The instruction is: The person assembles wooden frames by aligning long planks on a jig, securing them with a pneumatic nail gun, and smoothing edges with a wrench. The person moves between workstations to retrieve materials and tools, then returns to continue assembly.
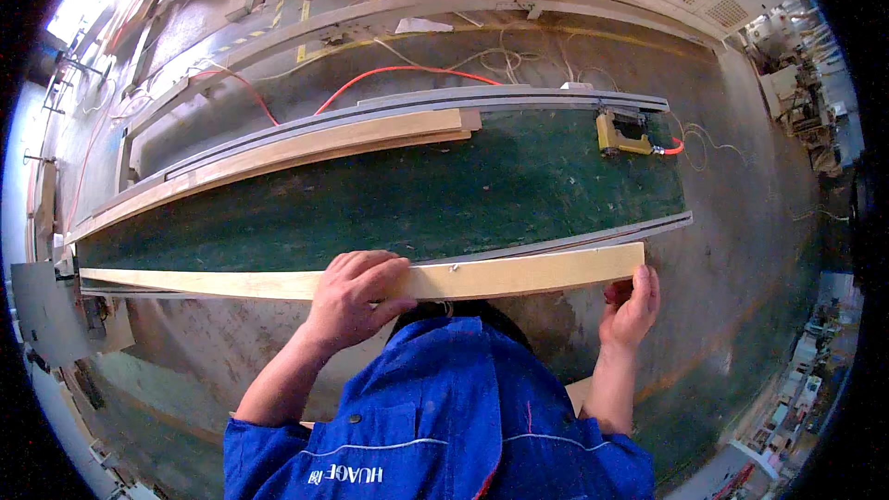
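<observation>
The board (pixel 528 271) lies along the near edge of the table (pixel 389 194), in front of the jacket (pixel 417 398), its long axis running from left to right. The left grip (pixel 356 296) is clasped over it between its ends; the right grip (pixel 632 310) touches its right end, but whether it squeezes, I cannot tell.

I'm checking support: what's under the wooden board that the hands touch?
A grey rail shows past the far edge of the wooden board; anything directly beneath is covered, so unseen.
</observation>
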Demonstrator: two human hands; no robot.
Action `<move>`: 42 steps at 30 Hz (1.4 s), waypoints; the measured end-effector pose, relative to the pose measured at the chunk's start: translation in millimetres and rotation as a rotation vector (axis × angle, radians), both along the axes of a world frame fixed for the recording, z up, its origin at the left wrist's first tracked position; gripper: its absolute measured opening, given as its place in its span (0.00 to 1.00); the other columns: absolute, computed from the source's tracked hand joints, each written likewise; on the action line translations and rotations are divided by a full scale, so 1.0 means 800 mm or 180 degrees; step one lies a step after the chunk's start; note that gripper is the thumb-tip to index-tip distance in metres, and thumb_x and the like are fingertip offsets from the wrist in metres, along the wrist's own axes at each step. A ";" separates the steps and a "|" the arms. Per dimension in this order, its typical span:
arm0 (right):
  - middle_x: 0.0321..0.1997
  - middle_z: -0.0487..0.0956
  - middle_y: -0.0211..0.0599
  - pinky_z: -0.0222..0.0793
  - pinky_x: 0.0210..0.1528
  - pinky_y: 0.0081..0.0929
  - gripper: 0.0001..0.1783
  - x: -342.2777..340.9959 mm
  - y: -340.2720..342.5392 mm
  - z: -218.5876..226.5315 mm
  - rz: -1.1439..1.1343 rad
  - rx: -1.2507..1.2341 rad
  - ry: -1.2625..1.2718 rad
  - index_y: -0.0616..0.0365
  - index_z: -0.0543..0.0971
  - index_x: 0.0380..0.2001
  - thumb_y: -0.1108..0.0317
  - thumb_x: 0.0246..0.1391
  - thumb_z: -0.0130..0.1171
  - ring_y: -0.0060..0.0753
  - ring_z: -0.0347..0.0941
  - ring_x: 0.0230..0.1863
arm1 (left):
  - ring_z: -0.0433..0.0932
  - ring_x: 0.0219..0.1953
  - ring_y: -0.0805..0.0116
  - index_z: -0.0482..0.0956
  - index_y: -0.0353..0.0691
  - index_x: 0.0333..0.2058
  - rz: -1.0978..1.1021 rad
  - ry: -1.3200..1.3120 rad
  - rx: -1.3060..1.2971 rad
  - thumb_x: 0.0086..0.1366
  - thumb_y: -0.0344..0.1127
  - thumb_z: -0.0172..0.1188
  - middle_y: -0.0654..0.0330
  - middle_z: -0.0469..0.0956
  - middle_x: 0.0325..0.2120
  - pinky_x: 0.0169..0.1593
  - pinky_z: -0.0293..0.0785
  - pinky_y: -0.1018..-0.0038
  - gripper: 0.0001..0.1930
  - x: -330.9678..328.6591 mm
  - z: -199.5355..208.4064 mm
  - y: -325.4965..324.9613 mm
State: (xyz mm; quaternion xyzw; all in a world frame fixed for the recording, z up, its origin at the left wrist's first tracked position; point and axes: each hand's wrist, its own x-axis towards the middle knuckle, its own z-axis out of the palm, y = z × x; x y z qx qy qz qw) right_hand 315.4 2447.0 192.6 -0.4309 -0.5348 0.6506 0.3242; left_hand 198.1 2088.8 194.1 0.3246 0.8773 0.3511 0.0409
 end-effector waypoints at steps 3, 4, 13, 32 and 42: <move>0.25 0.75 0.26 0.61 0.23 0.25 0.15 0.008 0.009 -0.001 0.0163 0.0035 0.0111 0.52 0.77 0.34 0.52 0.60 0.61 0.22 0.69 0.22 | 0.81 0.44 0.57 0.84 0.44 0.42 -0.0176 0.0170 0.0272 0.57 0.40 0.71 0.58 0.83 0.41 0.48 0.77 0.61 0.15 -0.002 -0.001 0.031; 0.25 0.75 0.26 0.61 0.23 0.25 0.14 0.013 0.012 -0.002 0.0262 0.0085 0.0110 0.52 0.77 0.33 0.53 0.60 0.62 0.22 0.68 0.22 | 0.81 0.42 0.57 0.84 0.45 0.42 -0.0257 0.0238 0.0248 0.58 0.39 0.70 0.58 0.83 0.39 0.46 0.78 0.62 0.13 -0.003 0.001 0.040; 0.25 0.76 0.24 0.60 0.24 0.23 0.13 0.021 0.002 0.007 0.0139 0.0048 0.0020 0.51 0.77 0.32 0.54 0.62 0.60 0.20 0.68 0.22 | 0.81 0.37 0.58 0.85 0.46 0.38 -0.0433 0.0256 0.0033 0.61 0.39 0.66 0.60 0.82 0.32 0.41 0.78 0.63 0.08 -0.004 0.005 0.066; 0.28 0.76 0.24 0.65 0.26 0.22 0.11 0.035 0.007 -0.011 0.0307 -0.0012 0.0004 0.52 0.77 0.34 0.57 0.62 0.60 0.19 0.70 0.27 | 0.79 0.43 0.56 0.78 0.36 0.46 -0.0913 0.0876 -0.0873 0.58 0.36 0.58 0.53 0.79 0.39 0.48 0.73 0.62 0.17 0.019 0.000 0.073; 0.23 0.71 0.21 0.55 0.25 0.22 0.14 0.030 -0.012 -0.011 0.0167 0.0225 0.0049 0.49 0.76 0.30 0.52 0.62 0.59 0.17 0.64 0.23 | 0.80 0.43 0.58 0.80 0.40 0.44 -0.0776 0.0716 -0.0858 0.61 0.37 0.58 0.56 0.80 0.40 0.46 0.75 0.63 0.14 0.025 -0.002 0.059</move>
